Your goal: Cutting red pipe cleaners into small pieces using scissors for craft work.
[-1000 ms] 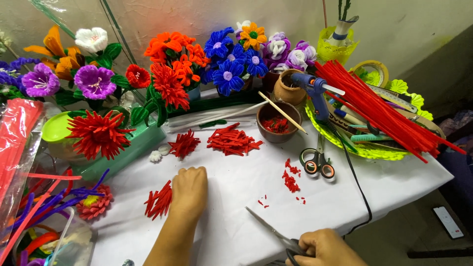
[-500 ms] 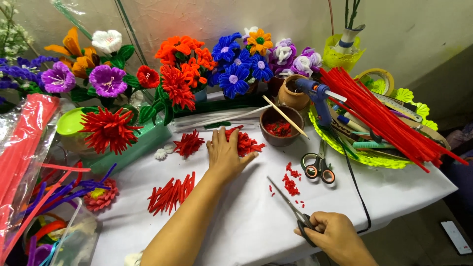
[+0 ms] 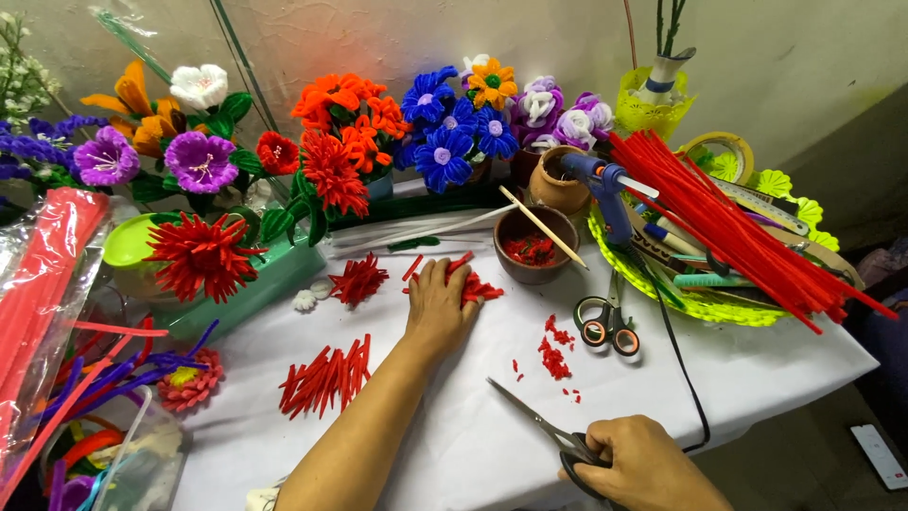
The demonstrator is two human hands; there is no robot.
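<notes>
Far left, at the surface's edge: a clear sleeve of long red stems [image 3: 43,274], with loose purple and red stems [image 3: 113,378] splayed below it. Next, a finished red spiky flower [image 3: 199,254] lying on a pale green box [image 3: 265,284], and behind it a row of finished flowers along the wall, purple [image 3: 200,161], orange [image 3: 345,104] and blue [image 3: 445,142]. On the white surface [image 3: 454,445]: a sorted bundle of short red cut pieces [image 3: 326,377], then a small red half-made bloom [image 3: 359,279]. Centre: the left hand [image 3: 440,308], palm down with fingers spread, pressing on a loose heap of red cut pieces [image 3: 478,287]; whether it pinches any cannot be told. Beside it, a brown bowl of red trimmings [image 3: 532,248] with a wooden stick [image 3: 541,225] across its rim. Scattered red scraps [image 3: 553,355] lie just right of the hand, then a spare pair of orange-handled scissors [image 3: 605,326]. Lower right: the right hand [image 3: 643,468] closed round the handles of black scissors [image 3: 539,426], blades slightly parted and pointing toward the heap. Far right: a blue glue gun [image 3: 605,185] and a sheaf of uncut long red stems [image 3: 738,222] on a yellow-green tray [image 3: 719,308]. By my reckoning, a good deal of cutting is done and many flowers finished; the uncut sheaf and half-made bloom suggest plenty remains.
</notes>
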